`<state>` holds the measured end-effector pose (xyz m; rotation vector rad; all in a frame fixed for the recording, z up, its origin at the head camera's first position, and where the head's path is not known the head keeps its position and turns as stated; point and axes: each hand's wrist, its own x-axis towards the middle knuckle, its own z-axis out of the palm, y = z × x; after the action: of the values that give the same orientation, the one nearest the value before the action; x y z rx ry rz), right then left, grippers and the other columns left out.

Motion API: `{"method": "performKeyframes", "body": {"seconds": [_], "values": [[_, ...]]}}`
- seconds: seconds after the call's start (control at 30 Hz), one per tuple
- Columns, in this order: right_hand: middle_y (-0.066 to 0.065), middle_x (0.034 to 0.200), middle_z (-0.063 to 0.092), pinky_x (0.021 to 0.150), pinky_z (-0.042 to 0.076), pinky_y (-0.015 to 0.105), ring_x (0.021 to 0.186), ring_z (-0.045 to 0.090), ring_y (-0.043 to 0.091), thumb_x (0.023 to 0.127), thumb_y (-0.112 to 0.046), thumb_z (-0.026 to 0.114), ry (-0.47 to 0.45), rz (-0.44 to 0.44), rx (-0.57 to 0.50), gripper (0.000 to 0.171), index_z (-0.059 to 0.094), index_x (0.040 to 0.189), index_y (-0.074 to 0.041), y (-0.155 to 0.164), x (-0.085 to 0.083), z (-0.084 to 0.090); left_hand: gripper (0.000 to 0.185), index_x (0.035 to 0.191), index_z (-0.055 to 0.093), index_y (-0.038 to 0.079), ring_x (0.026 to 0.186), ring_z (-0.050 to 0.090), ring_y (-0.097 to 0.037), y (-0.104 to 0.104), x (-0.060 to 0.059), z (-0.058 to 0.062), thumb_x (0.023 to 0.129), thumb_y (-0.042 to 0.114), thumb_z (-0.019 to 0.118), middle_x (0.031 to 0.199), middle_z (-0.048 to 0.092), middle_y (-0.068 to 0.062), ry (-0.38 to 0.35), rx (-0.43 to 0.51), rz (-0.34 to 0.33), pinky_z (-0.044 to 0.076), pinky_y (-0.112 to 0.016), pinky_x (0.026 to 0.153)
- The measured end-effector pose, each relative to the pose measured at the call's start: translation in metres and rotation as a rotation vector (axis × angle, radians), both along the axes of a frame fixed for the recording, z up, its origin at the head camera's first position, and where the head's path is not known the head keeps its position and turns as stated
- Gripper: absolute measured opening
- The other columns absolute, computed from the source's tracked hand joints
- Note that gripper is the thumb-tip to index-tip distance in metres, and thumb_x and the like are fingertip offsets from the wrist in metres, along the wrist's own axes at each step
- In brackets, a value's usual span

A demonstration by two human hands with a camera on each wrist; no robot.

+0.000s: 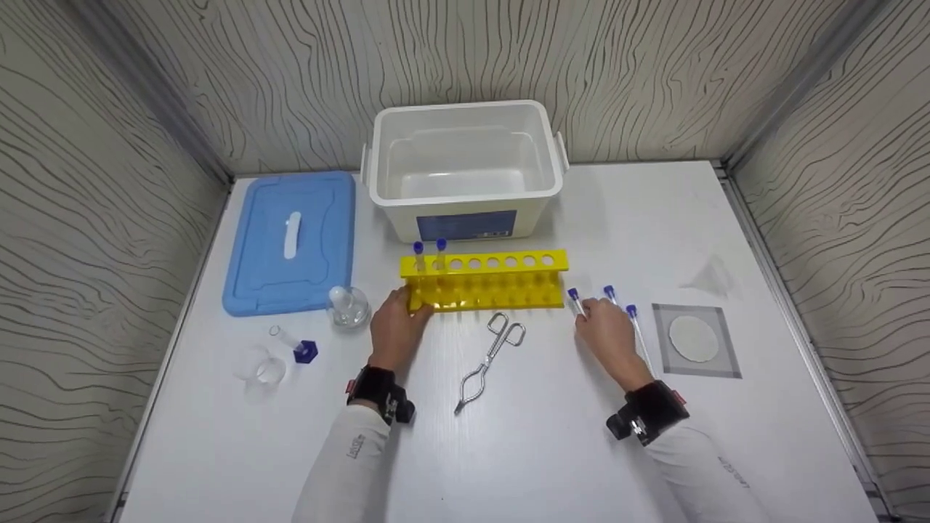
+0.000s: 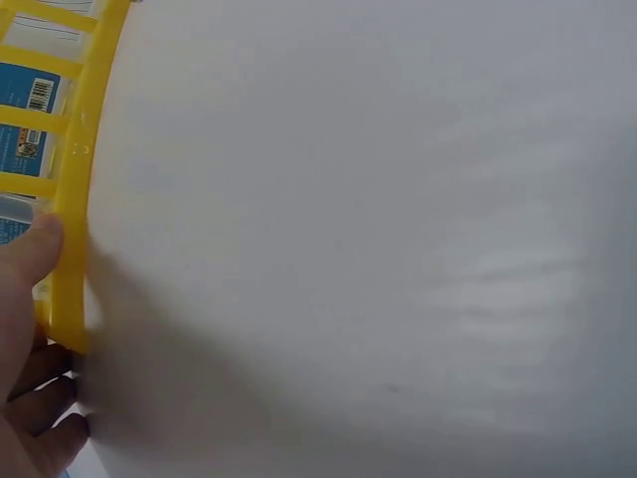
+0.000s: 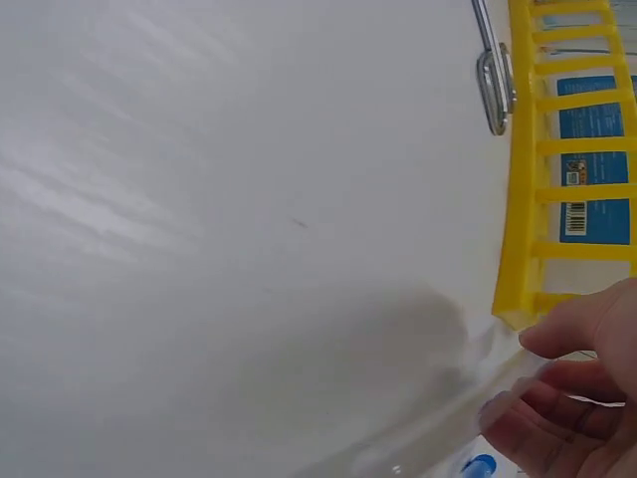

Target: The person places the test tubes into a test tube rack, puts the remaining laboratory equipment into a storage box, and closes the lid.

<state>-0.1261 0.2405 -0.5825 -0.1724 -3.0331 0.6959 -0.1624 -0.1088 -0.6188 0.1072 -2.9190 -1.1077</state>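
A yellow test-tube rack (image 1: pixel 483 282) stands mid-table with two blue-capped tubes (image 1: pixel 429 254) upright in its leftmost holes. My left hand (image 1: pixel 396 325) grips the rack's left end; the left wrist view shows the thumb on the rack's yellow bar (image 2: pixel 75 199) and the fingers (image 2: pixel 40 408) curled below. Three more blue-capped tubes (image 1: pixel 631 314) lie on the table right of the rack. My right hand (image 1: pixel 607 333) rests over them and its fingers (image 3: pixel 557 408) and thumb close on the leftmost tube (image 1: pixel 574 298), whose blue cap (image 3: pixel 480 465) shows at the bottom edge.
A white bin (image 1: pixel 465 171) stands open behind the rack, with its blue lid (image 1: pixel 290 240) to the left. Metal tongs (image 1: pixel 490 356) lie in front of the rack. A small flask (image 1: pixel 347 305), a beaker (image 1: pixel 258 370) and a capped vial (image 1: pixel 294 345) sit left; a wire gauze (image 1: pixel 694 338) lies right.
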Motion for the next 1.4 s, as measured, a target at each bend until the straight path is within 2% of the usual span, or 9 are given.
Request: {"method": "performKeyframes", "body": {"seconds": [0.07, 0.2, 0.43, 0.63, 0.73, 0.83, 0.9, 1.13, 1.4], "values": [[0.022, 0.091, 0.073, 0.064, 0.055, 0.045, 0.069, 0.064, 0.028, 0.088, -0.007, 0.063, 0.029, -0.021, -0.018, 0.029, 0.07, 0.113, 0.007, 0.0, -0.002, 0.006, 0.058, 0.139, 0.056, 0.011, 0.109, 0.067, -0.025, -0.001, 0.0, 0.0, 0.09, 0.039, 0.07, 0.12, 0.068, -0.007, -0.013, 0.005, 0.005, 0.054, -0.042, 0.096], [0.022, 0.096, 0.073, 0.07, 0.057, 0.044, 0.079, 0.07, 0.031, 0.091, -0.01, 0.063, 0.105, -0.064, -0.064, 0.034, 0.066, 0.121, 0.005, -0.002, -0.003, 0.018, 0.059, 0.14, 0.055, 0.013, 0.11, 0.067, -0.026, -0.001, -0.001, -0.001, 0.09, 0.04, 0.07, 0.121, 0.068, -0.008, -0.028, 0.016, 0.013, 0.054, -0.042, 0.096], [0.018, 0.094, 0.072, 0.067, 0.059, 0.039, 0.08, 0.069, 0.029, 0.09, -0.01, 0.066, 0.255, -0.136, -0.168, 0.032, 0.068, 0.12, 0.001, -0.002, -0.006, 0.039, 0.061, 0.142, 0.054, 0.012, 0.114, 0.066, -0.028, 0.0, 0.0, 0.001, 0.091, 0.041, 0.069, 0.125, 0.067, -0.01, -0.03, -0.005, 0.007, 0.053, -0.044, 0.099], [0.019, 0.098, 0.072, 0.076, 0.061, 0.042, 0.083, 0.071, 0.03, 0.091, -0.01, 0.066, 0.369, -0.134, -0.309, 0.029, 0.068, 0.118, 0.002, -0.005, -0.011, 0.062, 0.063, 0.143, 0.052, 0.007, 0.118, 0.065, -0.03, 0.0, 0.001, 0.004, 0.091, 0.039, 0.069, 0.132, 0.064, -0.015, -0.021, -0.043, -0.012, 0.052, -0.044, 0.103], [0.018, 0.102, 0.073, 0.077, 0.06, 0.023, 0.086, 0.071, 0.029, 0.093, -0.013, 0.066, 0.381, -0.127, -0.363, 0.03, 0.068, 0.12, 0.0, -0.008, -0.015, 0.07, 0.063, 0.143, 0.051, 0.008, 0.122, 0.063, -0.028, 0.0, 0.0, 0.003, 0.092, 0.039, 0.069, 0.135, 0.063, -0.013, -0.033, -0.047, -0.009, 0.051, -0.043, 0.105], [0.017, 0.104, 0.073, 0.074, 0.051, 0.004, 0.089, 0.07, 0.027, 0.094, -0.015, 0.065, 0.383, -0.13, -0.447, 0.031, 0.067, 0.121, 0.0, -0.011, -0.021, 0.075, 0.062, 0.143, 0.052, 0.01, 0.122, 0.063, -0.028, 0.0, 0.0, 0.002, 0.092, 0.04, 0.069, 0.135, 0.063, -0.012, -0.039, -0.041, -0.004, 0.05, -0.043, 0.105], [0.017, 0.106, 0.072, 0.073, 0.046, -0.001, 0.089, 0.069, 0.024, 0.094, -0.015, 0.065, 0.381, -0.133, -0.519, 0.031, 0.067, 0.122, -0.001, -0.013, -0.025, 0.079, 0.061, 0.143, 0.053, 0.012, 0.121, 0.064, -0.027, 0.0, -0.001, 0.001, 0.091, 0.041, 0.069, 0.134, 0.064, -0.011, -0.036, -0.033, 0.001, 0.051, -0.043, 0.105], [0.014, 0.108, 0.069, 0.079, 0.052, 0.007, 0.09, 0.063, 0.007, 0.095, -0.017, 0.066, 0.383, -0.117, -0.729, 0.032, 0.065, 0.121, 0.001, -0.025, -0.036, 0.091, 0.061, 0.143, 0.053, 0.013, 0.12, 0.064, -0.028, -0.001, -0.001, -0.001, 0.09, 0.04, 0.069, 0.133, 0.065, -0.01, -0.042, 0.011, 0.006, 0.051, -0.043, 0.104], [0.01, 0.107, 0.065, 0.083, 0.055, 0.012, 0.097, 0.065, 0.01, 0.093, -0.012, 0.067, 0.41, -0.035, -0.843, 0.027, 0.063, 0.116, 0.001, -0.049, -0.044, 0.101, 0.063, 0.144, 0.052, 0.014, 0.119, 0.064, -0.029, 0.0, 0.0, 0.0, 0.09, 0.041, 0.07, 0.132, 0.065, -0.011, -0.048, 0.027, 0.016, 0.051, -0.043, 0.103]]}}
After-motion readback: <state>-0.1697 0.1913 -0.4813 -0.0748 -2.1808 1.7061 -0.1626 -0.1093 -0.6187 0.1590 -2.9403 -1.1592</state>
